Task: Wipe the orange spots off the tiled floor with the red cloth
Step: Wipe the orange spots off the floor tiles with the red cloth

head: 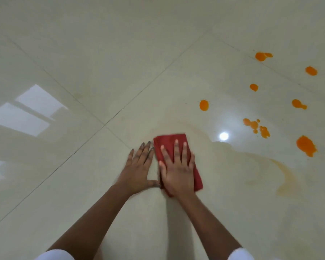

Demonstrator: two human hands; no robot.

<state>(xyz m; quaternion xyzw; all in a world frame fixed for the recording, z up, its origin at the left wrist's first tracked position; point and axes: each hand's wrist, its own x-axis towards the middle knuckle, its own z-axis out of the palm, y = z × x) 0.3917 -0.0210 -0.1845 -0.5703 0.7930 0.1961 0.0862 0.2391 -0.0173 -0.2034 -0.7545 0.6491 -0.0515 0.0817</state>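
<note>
- Glossy cream tiled floor [68, 184], dark grout lines crossing; window reflection far left.
- Left hand [139, 169] flat on bare tile, fingers spread wide, holding nothing, just beside the cloth's left edge; looks like a brace.
- Folded red cloth [169, 145] flat on the floor at centre, near the grout crossing.
- Right hand [178, 169] pressed palm-down on top of the cloth, fingers splayed, pinning it rather than gripping.
- Right of the cloth: faint pale-orange smear [287, 177], thin residue film on the tile.
- Further right and up: bright orange spots [306, 146], several separate blobs, all well apart from the cloth, untouched.
- Judgement: partway through, most spots left.
- To do it well: keep the palm flat with even pressure, sweep right toward the nearest blob, pull inward so it isn't spread, refold to a clean face, go over the smear again.
</note>
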